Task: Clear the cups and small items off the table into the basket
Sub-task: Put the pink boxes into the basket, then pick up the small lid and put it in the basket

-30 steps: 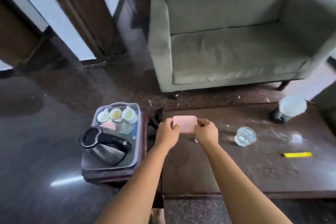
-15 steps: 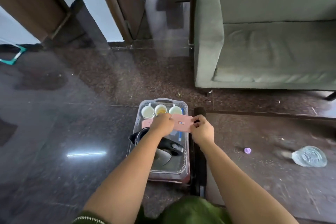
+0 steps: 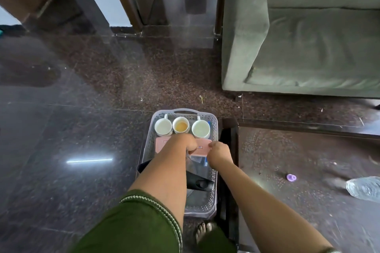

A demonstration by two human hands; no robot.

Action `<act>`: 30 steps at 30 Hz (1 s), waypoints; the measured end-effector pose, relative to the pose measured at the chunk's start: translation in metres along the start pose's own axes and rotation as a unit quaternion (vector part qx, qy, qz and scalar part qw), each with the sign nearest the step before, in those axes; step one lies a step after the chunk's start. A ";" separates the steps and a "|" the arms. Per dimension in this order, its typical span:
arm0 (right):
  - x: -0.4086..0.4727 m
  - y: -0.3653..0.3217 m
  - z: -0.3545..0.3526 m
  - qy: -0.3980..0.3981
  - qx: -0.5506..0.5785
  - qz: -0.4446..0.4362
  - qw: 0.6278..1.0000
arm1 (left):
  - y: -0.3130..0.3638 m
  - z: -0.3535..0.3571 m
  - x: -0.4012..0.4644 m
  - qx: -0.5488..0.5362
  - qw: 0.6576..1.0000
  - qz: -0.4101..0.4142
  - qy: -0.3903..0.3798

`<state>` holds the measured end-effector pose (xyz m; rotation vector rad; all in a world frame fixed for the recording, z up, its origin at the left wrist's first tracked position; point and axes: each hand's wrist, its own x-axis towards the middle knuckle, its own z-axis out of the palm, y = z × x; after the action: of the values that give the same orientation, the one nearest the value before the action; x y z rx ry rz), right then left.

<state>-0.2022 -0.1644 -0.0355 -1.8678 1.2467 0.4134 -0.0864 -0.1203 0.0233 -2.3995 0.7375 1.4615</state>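
Flat pink rectangular case: pinched at its ends by left hand and right hand, held level over the grey perforated plastic basket, likely to lie flat behind three white ceramic cups. Crushed clear plastic bottle remains on dark tabletop.

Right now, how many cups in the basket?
3, in a row at the far end of the basket: left cup, middle cup holding tan liquid, right cup. The arms may hide more.
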 end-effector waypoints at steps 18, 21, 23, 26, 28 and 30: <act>0.026 0.010 0.014 0.016 -0.389 -0.126 0.912 | 0.003 -0.001 0.033 0.056 0.996 -0.002 -0.072; 0.026 0.011 0.006 0.040 -0.342 -0.134 0.929 | 0.005 -0.001 0.024 0.052 0.997 -0.014 -0.056; 0.023 0.014 0.002 0.057 -0.285 -0.144 0.946 | 0.007 0.001 0.021 0.031 0.998 -0.022 -0.047; 0.015 0.025 -0.002 0.078 -0.163 -0.146 0.973 | 0.012 0.009 0.018 0.066 0.998 -0.015 0.007; 0.006 0.037 -0.007 0.113 -0.104 -0.130 0.980 | 0.021 0.017 0.009 0.096 0.990 -0.023 0.104; -0.002 0.054 -0.015 0.149 -0.068 -0.103 0.981 | 0.036 0.028 -0.002 0.077 0.969 0.014 0.234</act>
<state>-0.2530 -0.1833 -0.0496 -2.2122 1.2233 0.1107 -0.1279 -0.1372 0.0139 -2.6400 0.9448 0.8046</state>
